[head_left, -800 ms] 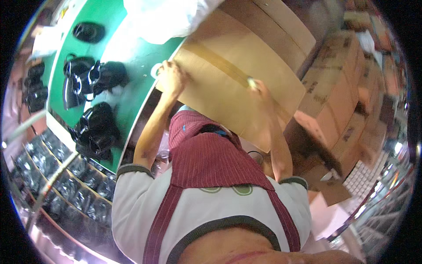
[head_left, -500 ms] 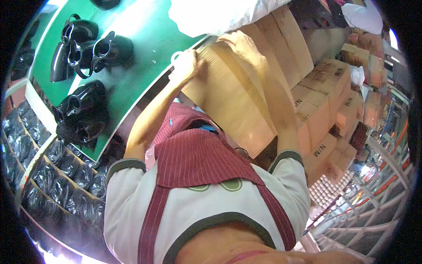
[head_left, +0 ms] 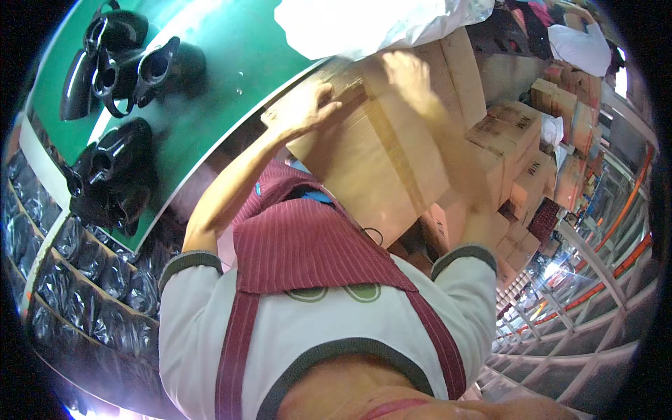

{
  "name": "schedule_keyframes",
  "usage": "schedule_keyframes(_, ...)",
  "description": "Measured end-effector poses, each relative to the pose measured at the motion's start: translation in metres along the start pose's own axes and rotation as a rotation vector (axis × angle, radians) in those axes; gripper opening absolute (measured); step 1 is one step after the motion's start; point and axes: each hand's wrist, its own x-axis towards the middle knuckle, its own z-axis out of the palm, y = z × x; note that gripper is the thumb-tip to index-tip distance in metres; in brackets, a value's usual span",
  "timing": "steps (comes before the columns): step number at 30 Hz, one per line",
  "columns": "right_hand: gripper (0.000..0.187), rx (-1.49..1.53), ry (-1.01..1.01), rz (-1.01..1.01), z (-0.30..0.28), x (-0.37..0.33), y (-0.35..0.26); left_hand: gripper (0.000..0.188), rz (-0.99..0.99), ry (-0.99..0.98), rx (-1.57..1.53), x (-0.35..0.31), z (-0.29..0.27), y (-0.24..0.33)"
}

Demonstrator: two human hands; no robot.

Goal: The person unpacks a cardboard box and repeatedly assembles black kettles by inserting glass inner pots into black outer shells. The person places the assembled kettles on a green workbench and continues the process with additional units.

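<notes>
A brown cardboard box (head_left: 343, 164) with a strip of tape (head_left: 393, 143) down its top stands in front of me, against the edge of the green table. Over the box's left far corner is my left hand (head_left: 301, 112), thumb and forefinger apart and the other fingers partly hidden. My right hand (head_left: 407, 75) is above the far end of the box, near the tape strip. Motion smears its fingers, so whether it grips anything does not show.
Glossy black jug-shaped parts (head_left: 115, 168) stand on the green table (head_left: 231, 91) at left. White plastic sheeting (head_left: 378, 24) lies beyond the box. Stacked cartons (head_left: 514, 136) fill the right side. Rows of bagged black items (head_left: 105, 280) sit at lower left.
My right hand has lifted from the box's far edge and shifted slightly right. My left hand has turned, its thumb now apart; the white ring seen beside it earlier no longer shows clearly.
</notes>
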Motion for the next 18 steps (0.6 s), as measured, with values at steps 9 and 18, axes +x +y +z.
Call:
schedule_keyframes(9,0.028,0.484,-0.113,0.269,0.072,-0.184,-0.014,0.049,0.062,-0.594,-0.141,0.027,0.003,-0.011)
schedule_keyframes(18,0.027,0.407,0.107,0.814,0.083,-0.413,0.0,0.03,0.12,-1.046,-0.077,0.005,-0.036,0.072)
